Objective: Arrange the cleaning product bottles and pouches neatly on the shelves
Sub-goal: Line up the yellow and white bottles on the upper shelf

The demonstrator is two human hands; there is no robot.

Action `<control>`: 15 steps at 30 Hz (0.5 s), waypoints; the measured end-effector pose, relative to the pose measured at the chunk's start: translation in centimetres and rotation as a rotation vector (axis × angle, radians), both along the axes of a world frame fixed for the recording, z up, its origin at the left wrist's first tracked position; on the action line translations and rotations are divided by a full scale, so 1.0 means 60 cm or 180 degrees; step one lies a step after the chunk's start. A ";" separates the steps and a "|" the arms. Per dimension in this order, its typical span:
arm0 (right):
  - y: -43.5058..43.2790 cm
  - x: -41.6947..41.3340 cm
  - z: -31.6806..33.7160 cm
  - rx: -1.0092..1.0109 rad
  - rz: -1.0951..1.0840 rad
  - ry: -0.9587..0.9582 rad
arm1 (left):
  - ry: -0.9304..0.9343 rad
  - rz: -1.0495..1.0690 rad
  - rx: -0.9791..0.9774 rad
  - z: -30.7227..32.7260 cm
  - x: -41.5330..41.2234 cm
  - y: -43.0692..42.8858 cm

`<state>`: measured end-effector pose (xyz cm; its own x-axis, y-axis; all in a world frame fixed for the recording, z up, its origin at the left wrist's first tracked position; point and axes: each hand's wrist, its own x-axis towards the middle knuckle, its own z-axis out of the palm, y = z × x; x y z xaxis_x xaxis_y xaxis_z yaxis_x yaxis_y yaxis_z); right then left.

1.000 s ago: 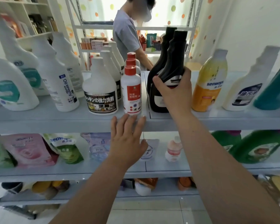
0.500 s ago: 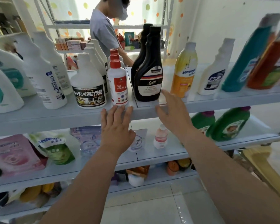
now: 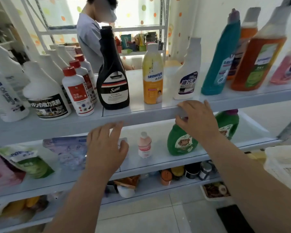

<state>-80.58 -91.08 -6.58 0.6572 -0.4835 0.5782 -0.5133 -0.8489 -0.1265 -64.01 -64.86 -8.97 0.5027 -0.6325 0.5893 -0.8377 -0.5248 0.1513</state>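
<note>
On the upper shelf [image 3: 141,113] stand a black Sam bottle [image 3: 113,84], a yellow seaways bottle [image 3: 152,76], a white spray-type bottle [image 3: 187,76], a teal bottle [image 3: 220,58] and an orange bottle [image 3: 257,52]. White bottles with red caps [image 3: 76,91] and larger white bottles [image 3: 45,96] fill its left side. My left hand [image 3: 106,148] hovers open below the shelf edge, empty. My right hand [image 3: 196,120] is open at the shelf's front edge, in front of a green jug [image 3: 181,142], holding nothing. Pouches [image 3: 29,160] lie on the middle shelf beside a small pink bottle [image 3: 144,145].
Another person [image 3: 89,36] stands behind the shelving by a second rack. A white plastic basket [image 3: 284,167] sits at the right edge. The bottom shelf holds cans and jars [image 3: 191,170]. A tray of items [image 3: 215,190] rests on the tiled floor.
My right hand let go of the black Sam bottle, dropped, and moved right along the shelf edge. The view swung right, bringing the teal and orange bottles into view. My left hand stays open.
</note>
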 end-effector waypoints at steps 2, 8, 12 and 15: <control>-0.025 -0.012 -0.006 -0.0059 0.0049 0.0018 | 0.0232 -0.0319 -0.0149 0.022 -0.041 -0.049; -0.061 -0.017 -0.030 -0.0205 0.0367 0.0099 | 0.1419 -0.0151 -0.1018 0.104 -0.066 -0.211; -0.081 -0.019 -0.042 -0.0299 0.0558 0.0016 | 0.2296 0.0110 -0.1446 0.130 -0.030 -0.282; -0.091 -0.017 -0.050 -0.0316 0.0603 -0.0104 | 0.2495 0.0123 -0.1433 0.139 -0.024 -0.310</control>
<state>-81.59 -96.55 -9.56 0.7110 -0.2927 0.6394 -0.3403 -0.9389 -0.0514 -65.44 -83.49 -0.62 0.8802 -0.3994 0.2565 -0.3910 -0.3036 0.8689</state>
